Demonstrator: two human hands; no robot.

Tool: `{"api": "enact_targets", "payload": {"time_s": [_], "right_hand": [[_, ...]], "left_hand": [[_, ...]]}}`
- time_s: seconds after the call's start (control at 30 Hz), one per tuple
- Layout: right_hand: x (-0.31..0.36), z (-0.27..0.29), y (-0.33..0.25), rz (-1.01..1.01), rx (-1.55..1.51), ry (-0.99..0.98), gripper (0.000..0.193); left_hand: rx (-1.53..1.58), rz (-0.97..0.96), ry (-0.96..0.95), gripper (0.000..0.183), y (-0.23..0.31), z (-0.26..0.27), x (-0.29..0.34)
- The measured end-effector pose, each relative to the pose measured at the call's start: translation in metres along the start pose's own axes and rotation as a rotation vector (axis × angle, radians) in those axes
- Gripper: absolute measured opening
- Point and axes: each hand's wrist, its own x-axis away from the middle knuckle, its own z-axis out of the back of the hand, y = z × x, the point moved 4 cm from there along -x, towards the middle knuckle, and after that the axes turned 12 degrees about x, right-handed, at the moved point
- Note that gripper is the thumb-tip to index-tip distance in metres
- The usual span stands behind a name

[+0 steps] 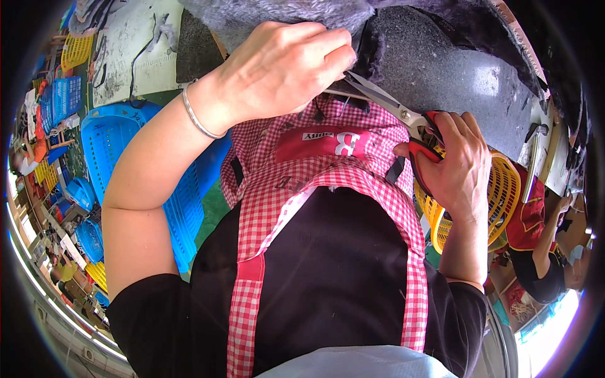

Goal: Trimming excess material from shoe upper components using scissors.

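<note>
My left hand [283,70] is closed in a pinch at the table's near edge, beside grey fur [283,14]. What its fingertips grip is hidden, and a dark furry strip [373,55] lies close to them. In my right hand [459,165] is a pair of scissors [405,115] with red and black handles. Their blades point left toward the left fingertips, close above my red checked apron [359,126]. The handle loops are spread apart, with fingers and thumb through them.
A speckled dark grey tabletop [435,69] spans the far side, with dark fur [466,25] along its back. Blue baskets [101,135] stand at left, a yellow basket [504,189] at right. Another person [539,271] works at far right.
</note>
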Motion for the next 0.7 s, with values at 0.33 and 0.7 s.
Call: {"api": "enact_targets", "payload": {"time_s": [0.33, 0.7], "right_hand": [[-0.022, 0.011, 0.008, 0.201, 0.119, -0.042, 0.048], [-0.066, 0.028, 0.011, 0.373, 0.261, 0.073, 0.048]], "left_hand": [[0.075, 0.027, -0.009, 0.018, -0.006, 0.000, 0.000], [0.301, 0.097, 0.011, 0.015, -0.031, -0.003, -0.002]]}}
